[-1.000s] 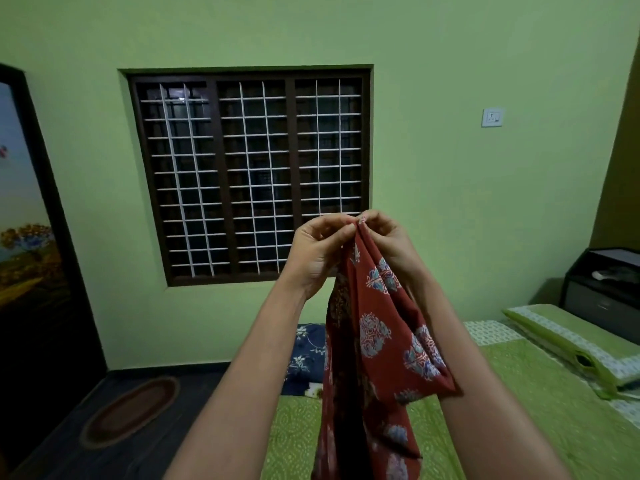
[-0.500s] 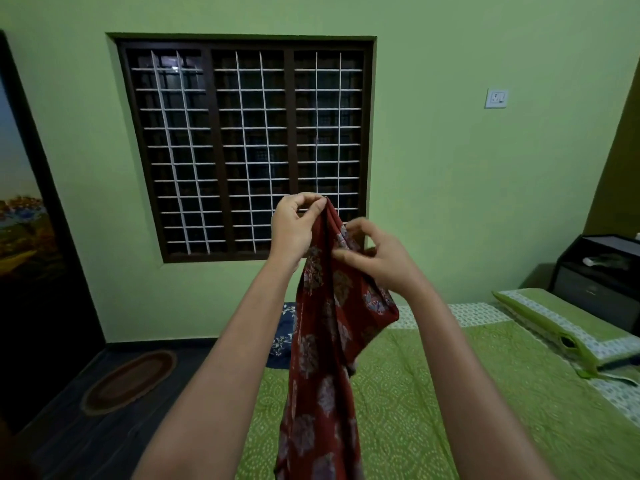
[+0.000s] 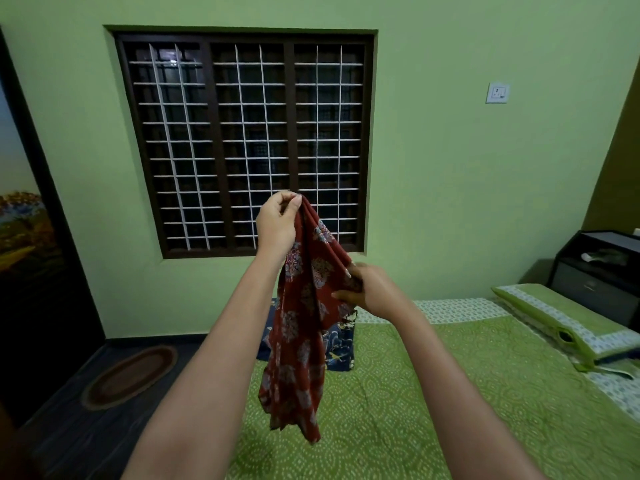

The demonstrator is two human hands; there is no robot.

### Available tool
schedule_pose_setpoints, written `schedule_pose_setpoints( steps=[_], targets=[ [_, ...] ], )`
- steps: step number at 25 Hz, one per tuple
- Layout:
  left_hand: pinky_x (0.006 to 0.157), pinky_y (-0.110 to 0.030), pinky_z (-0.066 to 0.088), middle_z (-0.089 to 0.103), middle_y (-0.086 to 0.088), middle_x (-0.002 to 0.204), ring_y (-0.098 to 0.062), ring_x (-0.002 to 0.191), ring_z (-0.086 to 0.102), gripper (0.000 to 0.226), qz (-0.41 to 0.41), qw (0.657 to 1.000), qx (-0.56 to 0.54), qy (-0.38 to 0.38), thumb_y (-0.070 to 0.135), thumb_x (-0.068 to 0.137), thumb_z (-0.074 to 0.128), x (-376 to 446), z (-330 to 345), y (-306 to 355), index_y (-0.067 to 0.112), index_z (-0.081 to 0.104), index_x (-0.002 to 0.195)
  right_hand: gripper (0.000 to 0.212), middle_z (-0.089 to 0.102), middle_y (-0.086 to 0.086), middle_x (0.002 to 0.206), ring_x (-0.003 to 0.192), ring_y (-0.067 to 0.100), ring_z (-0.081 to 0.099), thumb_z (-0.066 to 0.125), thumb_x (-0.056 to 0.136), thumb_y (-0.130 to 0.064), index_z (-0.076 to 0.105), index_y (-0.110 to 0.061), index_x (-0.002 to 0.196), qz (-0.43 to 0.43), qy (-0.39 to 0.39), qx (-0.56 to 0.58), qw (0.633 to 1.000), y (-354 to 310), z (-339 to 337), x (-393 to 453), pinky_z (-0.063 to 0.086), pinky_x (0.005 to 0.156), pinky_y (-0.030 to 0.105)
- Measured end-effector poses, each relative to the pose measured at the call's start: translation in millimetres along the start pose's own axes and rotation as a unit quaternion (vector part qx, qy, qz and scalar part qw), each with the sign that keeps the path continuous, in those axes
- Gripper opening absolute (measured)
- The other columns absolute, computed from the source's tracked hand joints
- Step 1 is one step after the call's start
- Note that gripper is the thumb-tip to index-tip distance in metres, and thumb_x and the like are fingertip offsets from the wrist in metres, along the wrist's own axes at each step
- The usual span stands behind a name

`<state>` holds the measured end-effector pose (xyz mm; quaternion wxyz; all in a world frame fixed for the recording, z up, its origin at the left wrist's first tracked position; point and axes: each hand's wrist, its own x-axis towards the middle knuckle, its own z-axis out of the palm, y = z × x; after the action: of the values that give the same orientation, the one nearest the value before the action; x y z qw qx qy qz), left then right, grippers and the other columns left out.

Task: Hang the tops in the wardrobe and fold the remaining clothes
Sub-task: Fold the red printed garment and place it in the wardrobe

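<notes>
A red garment with a pale floral print (image 3: pixel 300 334) hangs in the air above the green bedspread (image 3: pixel 433 403). My left hand (image 3: pixel 277 225) pinches its top edge, held high in front of the window. My right hand (image 3: pixel 367 289) grips the cloth's right edge lower down, pulling it out to the side. The garment's loose bottom end dangles just above the bed. Behind it a dark blue printed cloth (image 3: pixel 341 344) lies on the far end of the bed, partly hidden.
A barred window (image 3: pixel 242 140) fills the green wall ahead. A green pillow (image 3: pixel 561 320) lies at the right, with a dark bedside unit (image 3: pixel 602 271) behind it. A dark door (image 3: pixel 31 254) stands at left, an oval mat (image 3: pixel 130 375) on the dark floor.
My hands were together at the garment's top. The right hand has slid down and out along the right edge while the left stays high. The garment now hangs lower and longer.
</notes>
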<state>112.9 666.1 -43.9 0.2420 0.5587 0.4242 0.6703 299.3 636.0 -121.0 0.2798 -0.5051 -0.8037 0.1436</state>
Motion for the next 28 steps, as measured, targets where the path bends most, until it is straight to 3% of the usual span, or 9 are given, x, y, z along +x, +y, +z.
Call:
schedule_pose_setpoints(
  steps=[3, 7, 11, 14, 17, 21, 24, 26, 28],
  targets=[
    [0.082, -0.033, 0.05, 0.063, -0.002, 0.095, -0.021, 0.093, 0.062, 0.014, 0.004, 0.994, 0.111, -0.001, 0.023, 0.099, 0.049, 4, -14, -21, 0.015, 0.06, 0.099, 0.043, 0.069, 0.01, 0.098, 0.085, 0.024, 0.068, 0.061, 0.089, -0.045, 0.066, -0.005, 0.105, 0.108, -0.127, -0.038, 0.985, 17, -15, 0, 0.055, 0.07, 0.032],
    [0.077, -0.025, 0.041, 0.06, 0.0, 0.094, -0.017, 0.093, 0.057, 0.008, -0.006, 0.968, 0.221, -0.118, 0.02, 0.096, 0.055, -19, -25, -72, 0.013, 0.058, 0.098, 0.039, 0.062, 0.002, 0.078, 0.073, 0.021, 0.059, 0.056, 0.091, -0.05, 0.07, -0.015, 0.1, 0.145, -0.037, -0.202, 0.968, 27, -73, -7, 0.043, 0.059, 0.028],
    [0.071, -0.029, 0.048, 0.065, -0.004, 0.093, -0.021, 0.087, 0.062, 0.014, 0.007, 0.943, 0.264, -0.205, 0.021, 0.095, 0.056, -46, -14, -98, 0.011, 0.063, 0.103, 0.04, 0.067, 0.0, 0.079, 0.069, 0.013, 0.06, 0.066, 0.084, -0.048, 0.073, -0.014, 0.104, 0.179, -0.105, -0.229, 0.951, 31, -89, -35, 0.043, 0.058, 0.025],
    [0.057, -0.031, 0.042, 0.064, -0.003, 0.085, -0.019, 0.072, 0.057, 0.023, 0.048, 0.912, 0.34, -0.225, 0.03, 0.097, 0.052, -71, 6, -91, 0.01, 0.064, 0.101, 0.039, 0.068, 0.004, 0.101, 0.088, 0.022, 0.063, 0.057, 0.089, -0.053, 0.069, -0.024, 0.113, 0.23, -0.055, -0.336, 0.912, 30, -88, -72, 0.04, 0.063, 0.026],
    [0.053, -0.029, 0.036, 0.064, -0.003, 0.081, -0.019, 0.067, 0.053, 0.027, 0.011, 0.908, 0.371, -0.192, 0.032, 0.098, 0.051, -98, 23, -83, 0.01, 0.065, 0.101, 0.039, 0.066, 0.005, 0.103, 0.091, 0.022, 0.068, 0.057, 0.092, -0.045, 0.067, -0.014, 0.113, 0.296, -0.197, -0.159, 0.921, 35, -84, -117, 0.043, 0.069, 0.029],
    [0.056, -0.03, 0.042, 0.062, -0.002, 0.076, -0.018, 0.064, 0.056, 0.026, -0.021, 0.907, 0.344, -0.242, 0.03, 0.097, 0.053, -146, 51, -62, 0.009, 0.066, 0.105, 0.042, 0.064, 0.003, 0.113, 0.102, 0.026, 0.063, 0.05, 0.093, -0.052, 0.064, -0.023, 0.119, 0.305, -0.087, -0.277, 0.907, 50, -108, -174, 0.048, 0.076, 0.032],
    [0.058, -0.029, 0.05, 0.063, -0.004, 0.073, -0.014, 0.061, 0.061, 0.022, -0.077, 0.939, 0.252, -0.22, 0.02, 0.096, 0.056, -179, 70, -41, 0.003, 0.064, 0.106, 0.041, 0.056, -0.013, 0.125, 0.096, 0.014, 0.065, 0.054, 0.093, -0.044, 0.062, -0.018, 0.125, 0.324, -0.174, -0.053, 0.928, 65, -123, -224, 0.054, 0.075, 0.032],
    [0.053, -0.024, 0.052, 0.062, -0.004, 0.069, -0.012, 0.057, 0.062, 0.018, -0.118, 0.95, 0.187, -0.222, 0.015, 0.097, 0.054, -211, 80, -27, 0.001, 0.06, 0.106, 0.041, 0.046, -0.021, 0.129, 0.099, 0.012, 0.063, 0.057, 0.093, -0.038, 0.062, -0.014, 0.126, 0.303, -0.142, 0.013, 0.942, 67, -140, -257, 0.054, 0.078, 0.03],
    [0.053, -0.023, 0.055, 0.06, -0.001, 0.068, -0.011, 0.056, 0.063, 0.013, -0.132, 0.955, 0.155, -0.217, 0.013, 0.097, 0.053, -244, 87, -14, 0.003, 0.058, 0.104, 0.039, 0.059, -0.012, 0.123, 0.096, 0.014, 0.062, 0.062, 0.088, -0.041, 0.07, -0.014, 0.115, 0.271, -0.108, 0.003, 0.956, 79, -154, -282, 0.052, 0.078, 0.031]
  ],
)
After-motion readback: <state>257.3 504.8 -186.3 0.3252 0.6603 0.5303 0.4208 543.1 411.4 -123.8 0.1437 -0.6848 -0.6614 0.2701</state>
